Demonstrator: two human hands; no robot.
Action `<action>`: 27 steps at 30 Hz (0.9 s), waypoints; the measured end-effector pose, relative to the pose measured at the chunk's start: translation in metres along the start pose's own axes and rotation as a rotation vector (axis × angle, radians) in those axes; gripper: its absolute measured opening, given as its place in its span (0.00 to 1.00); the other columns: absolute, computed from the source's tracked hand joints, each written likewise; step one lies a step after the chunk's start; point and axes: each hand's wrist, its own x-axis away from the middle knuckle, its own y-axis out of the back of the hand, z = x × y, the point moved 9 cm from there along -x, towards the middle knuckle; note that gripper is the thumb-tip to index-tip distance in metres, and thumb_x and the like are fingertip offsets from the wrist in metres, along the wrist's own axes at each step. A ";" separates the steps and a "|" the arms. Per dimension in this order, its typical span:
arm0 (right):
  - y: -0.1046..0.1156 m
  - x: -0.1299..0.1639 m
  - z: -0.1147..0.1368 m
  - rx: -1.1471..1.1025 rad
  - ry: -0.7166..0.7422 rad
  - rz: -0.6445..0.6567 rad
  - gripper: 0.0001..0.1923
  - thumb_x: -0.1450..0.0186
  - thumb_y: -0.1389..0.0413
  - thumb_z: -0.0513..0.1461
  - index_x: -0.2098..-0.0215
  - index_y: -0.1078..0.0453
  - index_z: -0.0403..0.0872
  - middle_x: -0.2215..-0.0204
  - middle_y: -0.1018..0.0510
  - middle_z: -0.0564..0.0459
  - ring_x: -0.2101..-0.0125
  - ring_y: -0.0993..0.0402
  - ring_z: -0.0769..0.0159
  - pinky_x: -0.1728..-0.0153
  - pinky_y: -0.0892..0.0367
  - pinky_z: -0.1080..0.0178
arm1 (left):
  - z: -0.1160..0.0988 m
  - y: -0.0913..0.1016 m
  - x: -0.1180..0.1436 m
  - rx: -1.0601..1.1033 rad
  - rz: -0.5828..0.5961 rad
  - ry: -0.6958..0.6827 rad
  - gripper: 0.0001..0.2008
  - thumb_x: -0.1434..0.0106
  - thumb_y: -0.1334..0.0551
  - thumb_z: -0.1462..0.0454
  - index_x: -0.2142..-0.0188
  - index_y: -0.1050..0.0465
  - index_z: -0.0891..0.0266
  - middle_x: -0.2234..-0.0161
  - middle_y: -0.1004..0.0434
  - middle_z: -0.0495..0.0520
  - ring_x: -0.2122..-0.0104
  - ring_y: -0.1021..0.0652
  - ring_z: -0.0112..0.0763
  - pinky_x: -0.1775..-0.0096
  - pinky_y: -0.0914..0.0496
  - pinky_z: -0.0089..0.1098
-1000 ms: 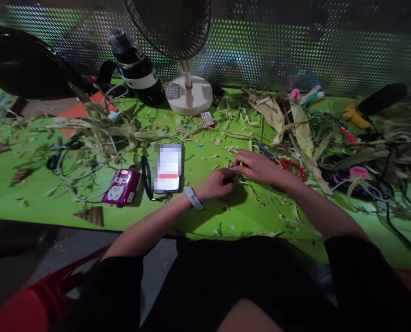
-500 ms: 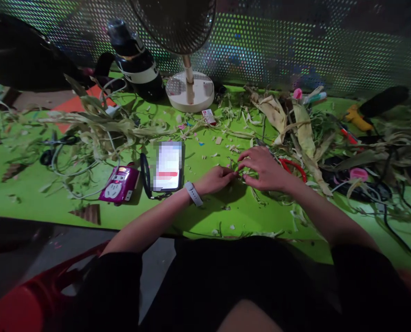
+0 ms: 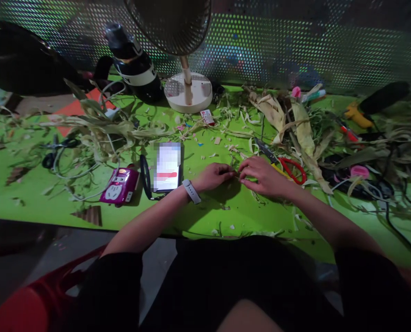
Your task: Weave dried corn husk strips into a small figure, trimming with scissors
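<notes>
My left hand (image 3: 215,178), with a pale watch band on its wrist, pinches something too small to make out just above the green tabletop (image 3: 198,216). Facing it, my right hand (image 3: 263,177) has its fingers bent and drawn together, their tips almost meeting the left fingertips. What lies between the two hands is mostly hidden. Beside the right hand are scissors (image 3: 299,171) with red handles, their blades pointing away. Dried corn husks (image 3: 304,129) are heaped farther back on the right. A lit phone (image 3: 169,166) lies left of my left hand.
A purple socket block (image 3: 120,186) with a white cable sits at left, near more husks (image 3: 95,120) and dark scissors (image 3: 55,152). Behind stand a black bottle (image 3: 138,69) and a fan (image 3: 188,94). A yellow-and-black tool (image 3: 359,115) and dark cables are at right.
My right hand has shifted slightly down and its fingers have drawn closer together, showing more of the scissors. My left hand has moved slightly left. The view has tilted a little.
</notes>
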 end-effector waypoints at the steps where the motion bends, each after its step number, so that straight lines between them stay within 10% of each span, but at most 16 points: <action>1: -0.001 0.000 0.001 -0.031 0.001 0.005 0.05 0.36 0.47 0.38 0.67 0.30 0.46 0.62 0.26 0.46 0.57 0.32 0.58 0.55 0.39 0.53 | 0.000 0.000 0.000 0.020 0.007 0.000 0.08 0.39 0.42 0.62 0.69 0.27 0.64 0.73 0.25 0.49 0.73 0.28 0.25 0.66 0.34 0.28; 16: -0.018 -0.002 -0.025 -0.330 -0.330 -0.033 0.08 0.44 0.46 0.34 0.65 0.36 0.47 0.64 0.29 0.49 0.64 0.32 0.61 0.62 0.33 0.53 | 0.012 0.000 -0.004 0.407 0.046 -0.075 0.07 0.45 0.38 0.70 0.65 0.32 0.66 0.70 0.26 0.49 0.69 0.26 0.23 0.61 0.31 0.30; 27: -0.025 -0.005 -0.025 -0.239 -0.222 -0.054 0.08 0.44 0.41 0.38 0.65 0.31 0.47 0.64 0.28 0.49 0.62 0.33 0.61 0.60 0.36 0.56 | 0.016 -0.005 0.000 0.644 0.149 0.006 0.13 0.48 0.32 0.69 0.64 0.33 0.67 0.72 0.23 0.48 0.70 0.24 0.21 0.61 0.31 0.27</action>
